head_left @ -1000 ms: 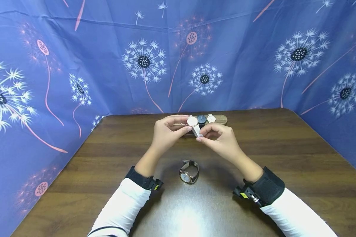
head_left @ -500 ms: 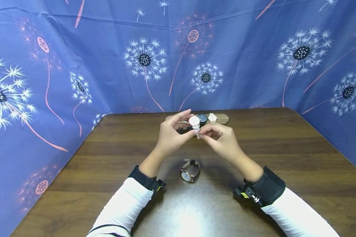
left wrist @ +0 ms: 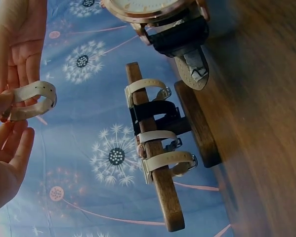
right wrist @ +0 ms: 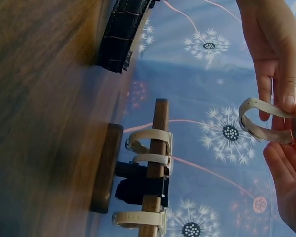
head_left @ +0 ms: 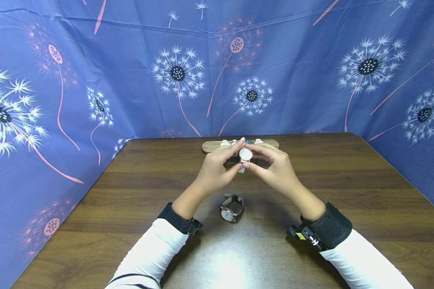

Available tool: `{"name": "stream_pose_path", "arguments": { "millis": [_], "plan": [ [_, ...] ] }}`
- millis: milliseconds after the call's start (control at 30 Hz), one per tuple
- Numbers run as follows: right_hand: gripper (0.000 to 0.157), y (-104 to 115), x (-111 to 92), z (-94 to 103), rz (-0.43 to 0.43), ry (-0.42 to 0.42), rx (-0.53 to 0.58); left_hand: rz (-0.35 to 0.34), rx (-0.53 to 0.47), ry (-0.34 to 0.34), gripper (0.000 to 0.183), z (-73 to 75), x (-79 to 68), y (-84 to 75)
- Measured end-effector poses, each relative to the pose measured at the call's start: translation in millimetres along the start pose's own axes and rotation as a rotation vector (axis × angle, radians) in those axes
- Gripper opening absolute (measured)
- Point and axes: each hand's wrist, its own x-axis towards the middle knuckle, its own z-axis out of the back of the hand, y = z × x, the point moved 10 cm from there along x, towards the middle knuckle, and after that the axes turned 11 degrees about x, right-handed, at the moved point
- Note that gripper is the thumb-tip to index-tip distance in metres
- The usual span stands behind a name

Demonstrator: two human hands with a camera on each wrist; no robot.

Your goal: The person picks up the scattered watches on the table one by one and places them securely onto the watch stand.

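A white-strapped wristwatch (head_left: pixel 245 154) with a round pale face is held up above the table, in front of a wooden watch stand. My left hand (head_left: pixel 217 170) grips it from the left with thumb and fingers. From the right, my right hand (head_left: pixel 275 164) holds it too, thumb below the case and fingers above. In the left wrist view, the strap (left wrist: pixel 39 94) forms a loop between the hands. The right wrist view shows this strap loop (right wrist: pixel 256 128) as well. A dark-strapped wristwatch (head_left: pixel 226 215) with a rose-gold case lies on the table nearer to me.
The wooden watch stand (head_left: pixel 209 147) sits at the table's back edge, partly behind the hands. Its bar (left wrist: pixel 170 212) carries several watches, among them a black-strapped watch (left wrist: pixel 148 111). A blue dandelion-print curtain (head_left: pixel 130 80) hangs behind the brown table (head_left: pixel 347 180).
The white watch has moved slightly right and turned more upright. My left hand has shifted right, and my right fingers have moved from the strap end up to the case.
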Motion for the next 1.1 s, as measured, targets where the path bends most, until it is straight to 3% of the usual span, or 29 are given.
{"name": "stream_pose_path", "arguments": {
  "millis": [267, 533, 700, 833, 967, 1100],
  "plan": [
    [0.041, -5.2, 0.4, 2.4, -0.052, 0.046, -0.082, -0.004, 0.004, 0.070, 0.055, -6.5, -0.3, -0.6],
    [0.036, -11.1, 3.0, 19.3, -0.095, 0.028, -0.132, 0.115, -0.105, 0.123, 0.061, -9.0, 0.6, 20.5],
    [0.036, -23.8, 3.8, 42.9, -0.185, 0.009, -0.165, 0.265, -0.187, 0.104, 0.053, -3.3, -0.7, 51.1],
    [0.036, -32.1, 3.5, 63.1, -0.227, -0.009, -0.191, 0.394, -0.185, 0.060, 0.039, 4.7, -6.7, 81.0],
    [0.035, -42.1, 2.2, 85.0, -0.250, -0.027, -0.252, 0.571, -0.145, 0.045, 0.024, 12.1, -20.8, 116.4],
    [0.035, -61.3, -3.8, 112.3, -0.327, -0.067, -0.339, 0.767, -0.169, 0.094, 0.024, 11.8, -40.8, 150.8]
  ]
}}
